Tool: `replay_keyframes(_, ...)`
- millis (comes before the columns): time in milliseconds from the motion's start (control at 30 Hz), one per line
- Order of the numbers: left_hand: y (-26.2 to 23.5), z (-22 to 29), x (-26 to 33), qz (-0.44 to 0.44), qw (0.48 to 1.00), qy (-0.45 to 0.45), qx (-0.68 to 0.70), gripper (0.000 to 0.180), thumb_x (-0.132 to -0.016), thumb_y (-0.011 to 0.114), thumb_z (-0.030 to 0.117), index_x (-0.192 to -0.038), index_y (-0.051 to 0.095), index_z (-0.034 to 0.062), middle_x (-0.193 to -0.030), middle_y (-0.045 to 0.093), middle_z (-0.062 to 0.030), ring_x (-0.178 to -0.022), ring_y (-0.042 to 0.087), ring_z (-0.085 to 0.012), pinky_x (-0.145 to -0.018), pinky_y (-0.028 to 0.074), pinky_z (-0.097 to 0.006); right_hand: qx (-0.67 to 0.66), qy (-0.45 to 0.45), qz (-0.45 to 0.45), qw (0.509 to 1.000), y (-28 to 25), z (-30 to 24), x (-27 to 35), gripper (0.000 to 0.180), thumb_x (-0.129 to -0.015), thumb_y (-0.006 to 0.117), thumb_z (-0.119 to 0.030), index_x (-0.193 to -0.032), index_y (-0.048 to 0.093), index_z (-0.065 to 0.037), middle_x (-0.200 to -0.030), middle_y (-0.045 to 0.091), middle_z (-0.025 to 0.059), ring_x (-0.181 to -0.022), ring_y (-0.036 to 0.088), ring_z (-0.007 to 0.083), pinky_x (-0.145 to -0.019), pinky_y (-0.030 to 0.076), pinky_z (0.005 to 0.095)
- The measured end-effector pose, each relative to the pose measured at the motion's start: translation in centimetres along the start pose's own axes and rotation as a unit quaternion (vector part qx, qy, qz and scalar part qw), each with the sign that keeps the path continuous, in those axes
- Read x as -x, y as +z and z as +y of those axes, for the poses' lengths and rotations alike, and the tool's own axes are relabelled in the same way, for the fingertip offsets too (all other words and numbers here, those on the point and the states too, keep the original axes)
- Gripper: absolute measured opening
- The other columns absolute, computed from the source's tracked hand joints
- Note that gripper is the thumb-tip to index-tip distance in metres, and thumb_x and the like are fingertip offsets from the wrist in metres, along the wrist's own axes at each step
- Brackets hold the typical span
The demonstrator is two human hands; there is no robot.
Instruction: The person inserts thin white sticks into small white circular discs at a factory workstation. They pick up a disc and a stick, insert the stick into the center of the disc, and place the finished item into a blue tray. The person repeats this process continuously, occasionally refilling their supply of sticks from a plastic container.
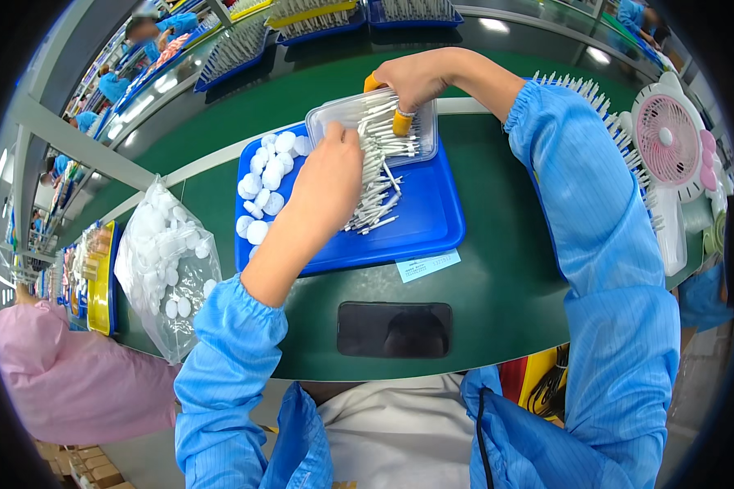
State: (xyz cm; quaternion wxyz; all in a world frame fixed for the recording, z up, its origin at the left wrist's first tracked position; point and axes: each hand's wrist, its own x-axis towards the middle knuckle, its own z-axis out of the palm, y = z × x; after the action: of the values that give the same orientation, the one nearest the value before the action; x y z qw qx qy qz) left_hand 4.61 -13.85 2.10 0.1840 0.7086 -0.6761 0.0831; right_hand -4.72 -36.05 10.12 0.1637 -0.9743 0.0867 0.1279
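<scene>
Green table (510, 301). Your R hand (420, 77) grips clear box (428, 130) at blue tray's (432, 216) far side; L hand (330, 175) at box's left end, hold can't tell. White sticks (373, 205) in box + tray; loose pile runs twd you, L nearer.

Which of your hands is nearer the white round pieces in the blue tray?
Left. The left hand is just to the right of the white round pieces; the right hand is farther to the upper right, at the clear plastic container.

Phone (394, 330), blue tray (426, 213), bag (165, 265) on green bench (501, 306)
</scene>
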Motion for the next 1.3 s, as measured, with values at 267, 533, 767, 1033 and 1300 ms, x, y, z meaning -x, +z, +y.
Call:
replay_keyframes(267,0.2,-0.1,0.1,-0.04,0.997,0.045,-0.053,0.017,-0.096,0.059,-0.002,-0.111,0.059,-0.0091,-0.112,0.061,-0.0259,-0.104,0.065,-0.0461,-0.095,0.053,-0.052,0.0,-0.001,-0.009,1.0,-0.1,0.6,-0.4,0.074,-0.071,0.085,-0.009,-0.141,0.063,0.001,-0.119,0.076,0.0179,-0.104,0.075,0.0293,-0.091,0.06,0.0385)
replay_keyframes(533,-2.3,3.0,-0.4,-0.113,0.99,-0.037,-0.078,0.022,-0.084,0.063,-0.009,-0.106,0.059,-0.0092,-0.112,0.064,-0.0279,-0.096,0.069,-0.0463,-0.086,0.058,-0.049,-0.02,-0.001,-0.012,1.0,-0.1,0.6,-0.5,0.075,-0.07,0.088,-0.009,-0.14,0.064,0.0,-0.119,0.076,0.0173,-0.104,0.075,0.0284,-0.092,0.06,0.0387)
replay_keyframes(767,-2.5,3.3,0.2,-0.116,0.989,-0.027,-0.094,0.02,-0.09,0.061,-0.005,-0.109,0.059,-0.009,-0.113,0.065,-0.0285,-0.107,0.067,-0.0445,-0.092,0.056,-0.05,-0.012,-0.004,-0.016,1.0,-0.2,0.9,-0.7,0.072,-0.071,0.087,-0.01,-0.139,0.065,-0.001,-0.119,0.077,0.017,-0.104,0.075,0.0282,-0.091,0.06,0.038)
replay_keyframes(1033,-1.3,1.7,0.0,-0.09,0.995,0.051,0.0,0.023,-0.107,0.056,0.014,-0.116,0.056,-0.0071,-0.11,0.06,-0.0258,-0.106,0.062,-0.0462,-0.094,0.051,-0.053,0.001,-0.003,-0.012,1.0,-0.2,0.7,-0.6,0.073,-0.07,0.086,-0.009,-0.139,0.065,0.0,-0.117,0.077,0.0175,-0.103,0.075,0.029,-0.09,0.06,0.0385)
replay_keyframes(1300,-1.6,1.4,0.5,-0.068,0.994,0.087,0.002,0.025,-0.107,0.058,0.014,-0.12,0.057,-0.0074,-0.108,0.059,-0.0235,-0.101,0.06,-0.0421,-0.092,0.05,-0.049,-0.026,-0.006,-0.018,0.999,-0.3,1.1,-0.7,0.071,-0.071,0.083,-0.006,-0.139,0.064,0.001,-0.116,0.077,0.0176,-0.101,0.075,0.0281,-0.09,0.06,0.0382)
